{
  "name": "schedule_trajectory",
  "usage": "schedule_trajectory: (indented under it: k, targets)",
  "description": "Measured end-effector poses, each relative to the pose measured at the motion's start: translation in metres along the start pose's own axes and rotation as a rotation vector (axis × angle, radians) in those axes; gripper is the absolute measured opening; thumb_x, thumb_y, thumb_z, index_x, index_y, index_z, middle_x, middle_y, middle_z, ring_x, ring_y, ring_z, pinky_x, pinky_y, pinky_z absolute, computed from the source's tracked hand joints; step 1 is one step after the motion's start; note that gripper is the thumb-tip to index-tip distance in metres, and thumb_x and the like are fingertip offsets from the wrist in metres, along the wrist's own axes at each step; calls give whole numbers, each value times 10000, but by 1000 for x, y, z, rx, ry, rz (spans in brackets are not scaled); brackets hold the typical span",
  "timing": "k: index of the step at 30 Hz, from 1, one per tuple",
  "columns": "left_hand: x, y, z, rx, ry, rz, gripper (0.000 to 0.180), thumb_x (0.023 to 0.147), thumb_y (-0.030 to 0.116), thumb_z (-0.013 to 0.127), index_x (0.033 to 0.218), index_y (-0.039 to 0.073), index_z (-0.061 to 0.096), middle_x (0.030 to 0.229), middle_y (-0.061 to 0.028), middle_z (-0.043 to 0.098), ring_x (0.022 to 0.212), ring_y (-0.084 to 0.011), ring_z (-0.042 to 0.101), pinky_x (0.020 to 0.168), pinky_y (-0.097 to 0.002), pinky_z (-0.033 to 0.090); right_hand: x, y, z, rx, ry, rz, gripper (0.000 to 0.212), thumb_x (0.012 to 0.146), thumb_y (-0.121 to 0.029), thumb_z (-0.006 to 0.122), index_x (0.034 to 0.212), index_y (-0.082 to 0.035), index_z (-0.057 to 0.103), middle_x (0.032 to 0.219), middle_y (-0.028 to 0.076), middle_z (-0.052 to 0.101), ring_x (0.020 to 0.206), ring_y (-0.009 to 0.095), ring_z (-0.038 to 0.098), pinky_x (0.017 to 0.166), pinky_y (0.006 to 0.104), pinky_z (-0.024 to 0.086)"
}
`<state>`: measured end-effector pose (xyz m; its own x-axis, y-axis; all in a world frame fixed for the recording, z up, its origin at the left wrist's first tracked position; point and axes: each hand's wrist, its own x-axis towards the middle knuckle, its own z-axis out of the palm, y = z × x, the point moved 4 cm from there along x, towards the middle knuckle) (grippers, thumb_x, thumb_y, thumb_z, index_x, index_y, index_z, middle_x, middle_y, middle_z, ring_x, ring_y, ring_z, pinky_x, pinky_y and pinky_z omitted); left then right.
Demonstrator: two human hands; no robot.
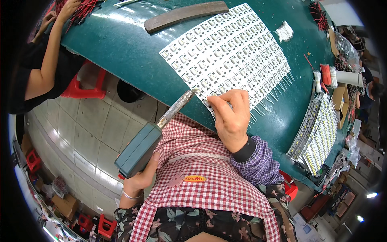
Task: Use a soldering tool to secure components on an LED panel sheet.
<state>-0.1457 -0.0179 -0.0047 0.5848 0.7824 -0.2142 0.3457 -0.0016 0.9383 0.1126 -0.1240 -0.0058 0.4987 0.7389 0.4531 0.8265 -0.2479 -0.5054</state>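
Note:
My left hand (pixel 146 174) is wrapped round the dark green body of a soldering gun (pixel 139 150), whose metal barrel slants up to the near left edge of a white LED circuit board panel (pixel 225 50). The gun's tip is at or just over that edge. Beside the tip, my right hand (pixel 231 117) is closed in a pinch low over the panel; whatever its fingertips hold is too small to make out. Rows of small square LEDs cover the panel. Thin white wires (pixel 271 96) stick out along its near right side.
A curved brown bar (pixel 185 17) lies against the panel's far edge. Beyond it sits a bundle of short white wires (pixel 284 31). At right, more LED panels (pixel 316 135) are stacked near red wire bundles (pixel 325 75). A co-worker's arm (pixel 48 60) reaches over the green table at far left.

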Motion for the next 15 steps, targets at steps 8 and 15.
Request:
schedule_trajectory:
  k: [8, 15]
  targets:
    - [3, -1, 1, -19, 21, -49, 199, 815, -19, 794, 1003, -58, 742, 922, -134, 763, 761, -185, 725, 686, -289, 559, 1, -14, -5, -36, 30, -102, 290, 693, 54, 757, 969, -31, 739, 794, 45, 554, 867, 252, 600, 779, 397, 453]
    - [3, -10, 0, 103, -25, 53, 222, 782, -15, 801, 993, -50, 740, 879, -132, 728, 702, -204, 713, 626, -282, 546, -4, -14, 6, -20, -8, -99, 270, 715, 41, 731, 979, -16, 723, 785, 58, 514, 826, 255, 580, 787, 404, 451]
